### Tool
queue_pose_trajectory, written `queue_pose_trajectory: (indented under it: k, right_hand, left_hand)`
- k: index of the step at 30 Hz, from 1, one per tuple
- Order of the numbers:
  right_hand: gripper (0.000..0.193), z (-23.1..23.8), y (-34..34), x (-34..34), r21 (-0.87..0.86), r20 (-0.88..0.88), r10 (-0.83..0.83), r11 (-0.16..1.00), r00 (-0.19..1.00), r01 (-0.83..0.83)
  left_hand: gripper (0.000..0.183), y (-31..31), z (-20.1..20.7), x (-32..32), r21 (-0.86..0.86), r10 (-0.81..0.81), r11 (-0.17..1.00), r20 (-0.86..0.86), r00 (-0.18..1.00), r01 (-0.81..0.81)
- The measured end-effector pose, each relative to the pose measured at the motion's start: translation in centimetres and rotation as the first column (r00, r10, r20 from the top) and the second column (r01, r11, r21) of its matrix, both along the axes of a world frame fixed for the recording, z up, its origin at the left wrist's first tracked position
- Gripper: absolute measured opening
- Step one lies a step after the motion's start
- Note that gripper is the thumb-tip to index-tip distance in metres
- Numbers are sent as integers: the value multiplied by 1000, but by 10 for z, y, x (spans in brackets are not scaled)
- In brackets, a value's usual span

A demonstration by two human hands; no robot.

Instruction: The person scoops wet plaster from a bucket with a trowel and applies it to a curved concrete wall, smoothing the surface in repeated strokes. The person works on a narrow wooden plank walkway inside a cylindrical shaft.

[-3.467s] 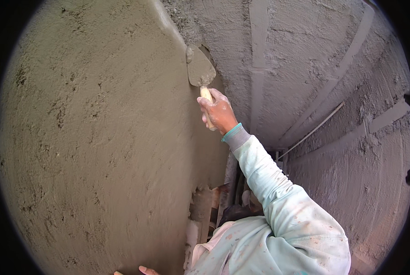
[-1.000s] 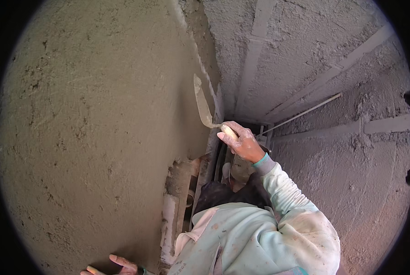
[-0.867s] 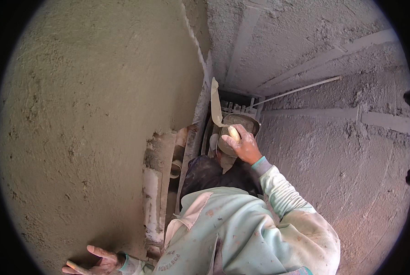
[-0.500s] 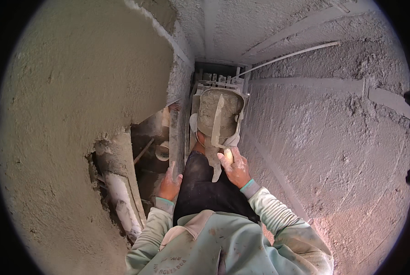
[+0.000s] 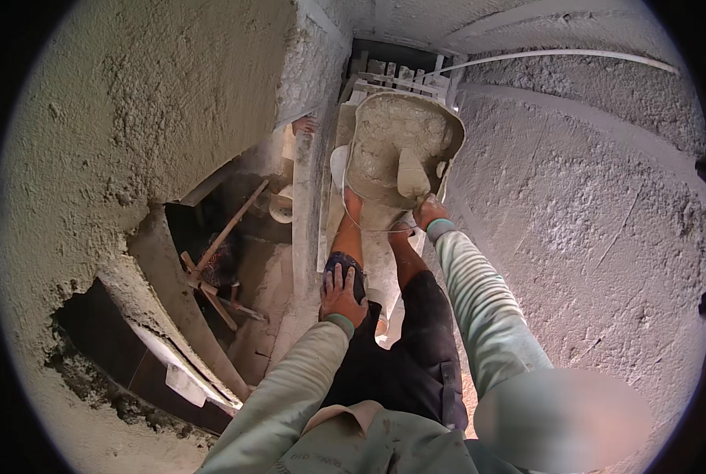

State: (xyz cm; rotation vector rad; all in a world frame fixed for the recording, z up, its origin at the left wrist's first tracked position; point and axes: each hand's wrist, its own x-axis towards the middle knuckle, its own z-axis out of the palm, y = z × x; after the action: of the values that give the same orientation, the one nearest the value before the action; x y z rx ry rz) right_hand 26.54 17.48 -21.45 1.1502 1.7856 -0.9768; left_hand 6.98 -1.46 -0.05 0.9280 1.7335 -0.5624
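A tub (image 5: 457, 142) of wet grey mortar (image 5: 388, 130) stands in front of my feet on a wooden plank platform. My right hand (image 5: 429, 212) is closed round a trowel's handle at the tub's near right edge. The trowel's blade (image 5: 413, 174) rests in the mortar and is coated with it. My left hand (image 5: 342, 299) lies on my left knee, fingers spread, holding nothing. A thin wire handle (image 5: 388, 230) hangs over the tub's near side, by my shins.
Rough plastered walls rise on the left (image 5: 171, 95) and right (image 5: 558, 205). Left of the platform is an opening with wooden poles (image 5: 234, 223), a bucket (image 5: 282, 205) and part of a person below. Another person's hand (image 5: 304, 125) touches the ledge. A pale pipe (image 5: 558, 54) crosses the far right.
My right hand has moved forward, and the trowel has gone from above the tub into the mortar. My left hand has shifted from beside the ledge onto my knee. The view has moved too.
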Motion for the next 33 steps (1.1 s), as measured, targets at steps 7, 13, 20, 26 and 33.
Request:
queue_pose_trajectory:
  k: [7, 13, 20, 26, 33]
  right_hand:
    - [39, -57, 16, -31, -60, 267, 210, 978, 940, -201]
    - [35, -126, 0, -65, -321, 239, 179, 942, 954, -96]
    - [24, -93, 30, -52, -28, -263, 448, 882, 855, -471]
    - [36, -67, 45, -51, -97, -14, 162, 982, 987, -163]
    - [39, -142, 20, -48, -248, -154, 431, 854, 889, -457]
  left_hand:
    - [84, -8, -19, 4, 122, -23, 992, 18, 1000, 20]
    - [82, -10, -21, -2, 156, 16, 987, 60, 998, -25]
    - [83, -13, -26, 3, 145, -32, 989, 55, 998, 24]
    - [82, -6, -22, -4, 142, -46, 989, 50, 998, 38]
    - [86, -3, -22, -6, 147, -60, 988, 50, 997, 52]
